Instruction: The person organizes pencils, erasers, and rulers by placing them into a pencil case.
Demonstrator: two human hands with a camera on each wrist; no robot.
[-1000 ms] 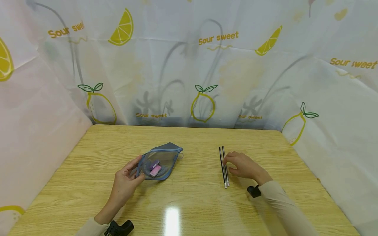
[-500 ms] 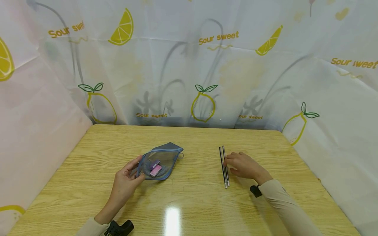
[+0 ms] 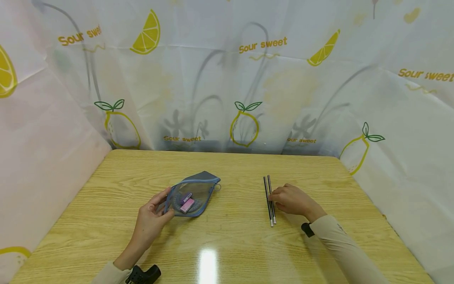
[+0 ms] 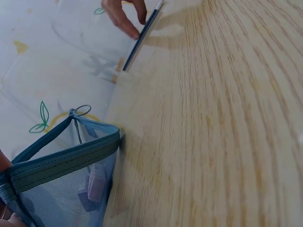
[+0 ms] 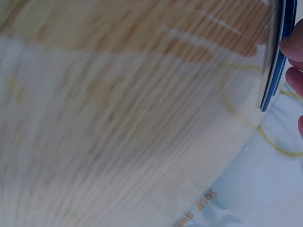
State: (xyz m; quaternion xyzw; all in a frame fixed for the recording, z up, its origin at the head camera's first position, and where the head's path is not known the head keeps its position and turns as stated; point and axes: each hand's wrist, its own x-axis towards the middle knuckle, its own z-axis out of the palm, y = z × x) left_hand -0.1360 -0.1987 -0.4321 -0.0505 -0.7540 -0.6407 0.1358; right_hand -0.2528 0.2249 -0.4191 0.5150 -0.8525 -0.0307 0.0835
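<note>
A mesh zipper pouch (image 3: 203, 193) with blue trim lies on the left half of the table, its mouth gaping in the left wrist view. My left hand (image 3: 150, 215) grips its left end between thumb and fingers. Through the mesh show a pink block (image 3: 187, 205) and a purple block (image 3: 186, 198), like erasers, over a greyish curved piece. To the right, two dark pencils (image 3: 267, 193) with white ends lie side by side. My right hand (image 3: 292, 201) has its thumb and fingertips at their middle, pinching them; its fingers partly hide the right pencil. In the right wrist view the thumb (image 5: 293, 42) overlaps the pencils.
The wooden table (image 3: 230, 244) ends at a white lemon-printed curtain (image 3: 213, 79) behind and at both sides. A metal ring (image 3: 218, 187) hangs from the pouch's zipper pull. Black wrist cameras sit on both wrists.
The right hand's fingers have drawn in slightly closer over the pencils, and its wrist has shifted a little. The left hand, pouch and pencils stay in place.
</note>
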